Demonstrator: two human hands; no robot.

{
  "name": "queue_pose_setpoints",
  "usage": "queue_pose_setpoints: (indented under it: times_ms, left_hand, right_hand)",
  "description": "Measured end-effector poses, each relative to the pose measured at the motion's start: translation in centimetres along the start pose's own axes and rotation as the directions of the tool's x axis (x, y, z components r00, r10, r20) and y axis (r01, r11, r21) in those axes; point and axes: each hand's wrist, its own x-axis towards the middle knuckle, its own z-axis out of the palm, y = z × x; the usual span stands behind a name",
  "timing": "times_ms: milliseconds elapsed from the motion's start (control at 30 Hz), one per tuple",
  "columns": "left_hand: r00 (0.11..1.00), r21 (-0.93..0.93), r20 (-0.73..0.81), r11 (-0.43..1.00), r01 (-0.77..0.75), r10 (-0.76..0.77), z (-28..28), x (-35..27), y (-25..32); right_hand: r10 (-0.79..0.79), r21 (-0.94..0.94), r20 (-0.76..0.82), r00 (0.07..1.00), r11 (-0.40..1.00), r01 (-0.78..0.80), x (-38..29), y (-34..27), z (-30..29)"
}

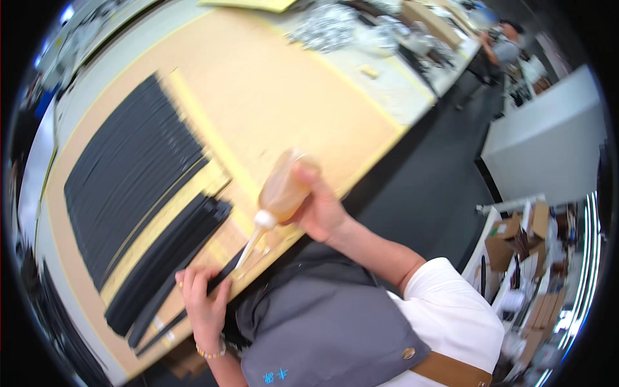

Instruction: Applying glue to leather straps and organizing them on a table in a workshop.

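Note:
My right hand (319, 208) grips a translucent squeeze bottle (285, 186) of amber liquid, tipped so that its long white nozzle (250, 246) points down to a narrow black strip (227, 272) at the table's near edge. Beside the nozzle, my left hand (203, 295) has its thumb and fingers on either side of this strip, pinching it. A thick bundle of black strips (167, 261) lies just beyond my left hand. Farther left, many black strips (135, 179) are laid side by side in a broad sheet, next to yellow bands on the tan tabletop (300, 92).
Crumpled clear plastic (329, 29) and a cardboard box (430, 24) are at the table's far end. A person (503, 46) stands beyond its corner. A white cabinet (546, 135) is across the dark floor at right, with open cartons (520, 237) on shelving nearer me.

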Motion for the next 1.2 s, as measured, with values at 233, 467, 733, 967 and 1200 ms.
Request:
queue_pose_setpoints:
  times_ms: [233, 467, 733, 967, 1200]
  left_hand:
    - [0.997, -0.183, 0.076, 0.983, 0.027, -0.013, 0.3, 0.8, -0.2]
    - [0.987, -0.295, -0.062, 0.948, 0.121, -0.145, 0.6, 0.3, -1.0]
    - [0.986, -0.258, -0.159, 0.963, -0.083, 0.042, 1.0, 0.0, -1.7]
    - [0.978, -0.291, -0.195, 0.948, -0.126, 0.070, 1.2, 1.0, -2.9]
    - [0.968, -0.286, -0.217, 0.940, -0.187, 0.126, 1.0, 0.2, -3.8]
  right_hand:
    - [-0.018, 0.009, 0.037, 0.999, 1.000, 0.017, -0.3, -1.9, -0.9]
    - [-0.031, 0.021, -0.030, 0.999, 0.999, 0.031, -0.4, -1.9, 0.1]
    - [-0.090, -0.105, -0.031, 0.995, 0.991, 0.087, 0.7, -1.9, 0.0]
    - [-0.231, -0.269, -0.025, 0.973, 0.939, 0.216, 0.9, -2.2, 0.0]
    - [-0.354, -0.342, 0.012, 0.935, 0.878, 0.336, 1.1, -0.4, -0.2]
